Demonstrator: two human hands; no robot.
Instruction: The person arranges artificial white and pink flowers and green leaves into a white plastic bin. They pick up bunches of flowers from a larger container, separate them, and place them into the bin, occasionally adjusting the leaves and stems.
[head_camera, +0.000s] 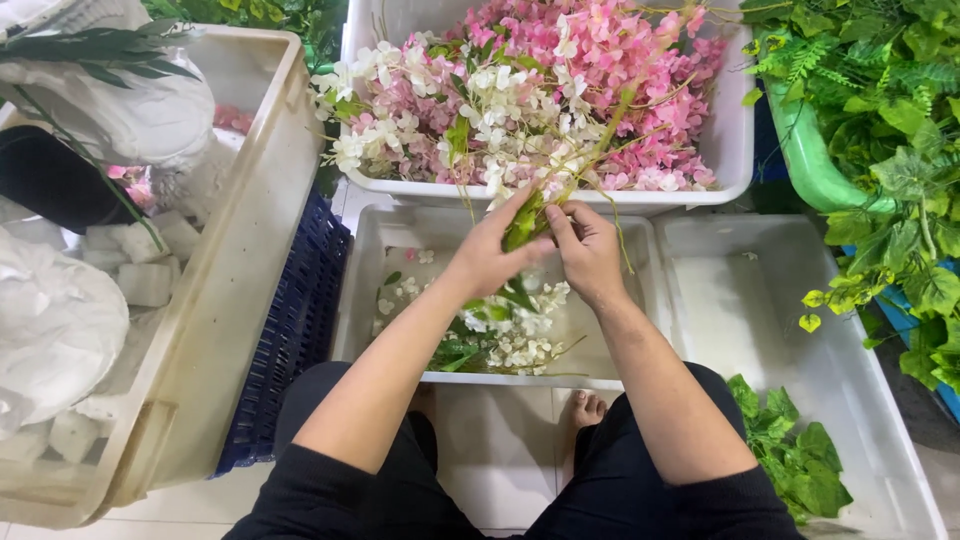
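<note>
Head view: our left hand (492, 255) and right hand (588, 250) meet, both grips closed on green stem end of artificial flower sprig with white and pink blossoms (560, 150). Sprig runs up and away from grip, over white plastic tub of pink and white fabric flowers (735, 150). Directly under grip: shallow white plastic tray holding loose white blossoms and green leaves (365, 290). Right of grip: second white tray with green leaves at near corner (860, 400). Far left of grip: cream plastic crate (240, 290), dark blue crate (295, 330) just beside it.
</note>
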